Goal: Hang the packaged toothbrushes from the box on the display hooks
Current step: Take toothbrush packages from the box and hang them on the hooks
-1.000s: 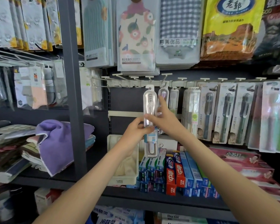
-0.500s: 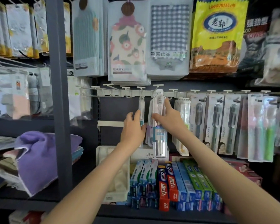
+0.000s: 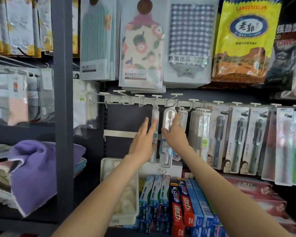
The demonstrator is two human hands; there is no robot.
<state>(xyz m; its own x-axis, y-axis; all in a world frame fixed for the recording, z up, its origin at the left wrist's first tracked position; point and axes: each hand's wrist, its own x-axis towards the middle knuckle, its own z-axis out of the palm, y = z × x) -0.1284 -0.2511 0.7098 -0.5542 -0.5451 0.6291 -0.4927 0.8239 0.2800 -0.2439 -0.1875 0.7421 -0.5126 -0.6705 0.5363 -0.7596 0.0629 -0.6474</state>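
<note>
Toothbrush pack (image 3: 166, 154): where is it?
— Hanging upright from the hook rail (image 3: 126, 100), just above the toothpaste boxes (image 3: 178, 206)
— And the hands?
— Both spread; left hand (image 3: 141, 144) lies flat against the neighbouring pack (image 3: 155, 113); right hand (image 3: 175, 135) touches the toothbrush pack, fingers straight

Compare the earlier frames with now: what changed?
The clear toothbrush pack, gripped by both hands a second ago, went up onto a display hook and hangs there. The left hand and right hand released it, both flat now. Toothpaste boxes stayed put.
</note>
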